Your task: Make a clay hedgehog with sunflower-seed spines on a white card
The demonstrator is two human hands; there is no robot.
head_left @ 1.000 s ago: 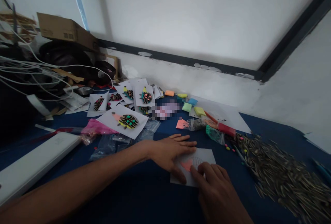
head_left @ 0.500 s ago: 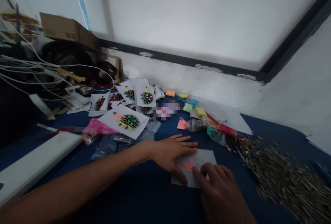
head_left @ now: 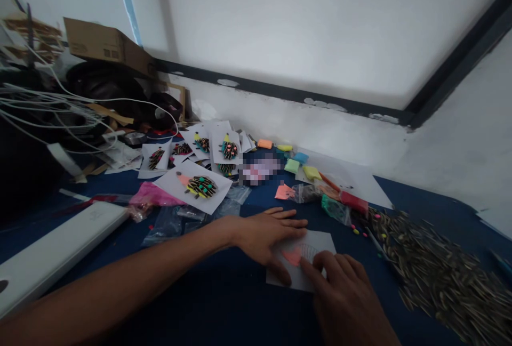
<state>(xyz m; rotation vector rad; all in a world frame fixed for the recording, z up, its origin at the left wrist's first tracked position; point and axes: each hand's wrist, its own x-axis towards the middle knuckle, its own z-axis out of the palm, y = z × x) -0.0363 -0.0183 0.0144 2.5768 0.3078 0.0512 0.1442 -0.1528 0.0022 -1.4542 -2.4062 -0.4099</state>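
A small white paper (head_left: 326,240) lies on the dark blue tabletop, bearing a drawn outline with rows of short lines (head_left: 309,251). Flattened pink modelling clay (head_left: 292,255) covers the pointed left part of the drawing. My left hand (head_left: 268,236) rests flat with fingers spread over the paper's upper left, its thumb along the left side. The index finger of my right hand (head_left: 344,284) presses at the clay's right edge. Its other fingers are loosely bent, and nothing shows in them. To the left lies a card with a finished seed hedgehog (head_left: 202,187).
Striped sunflower seeds (head_left: 448,271) are heaped at the right. Clay packets (head_left: 311,173) and a red-handled tool (head_left: 354,202) lie behind the hands. More hedgehog cards (head_left: 229,149), clear plastic bags (head_left: 164,226), a long white device (head_left: 60,252) and tangled white cables (head_left: 52,103) occupy the left.
The whole view has shifted very slightly. My left hand stays flat on the paper, and the right index finger remains against the pink clay with barely any movement.
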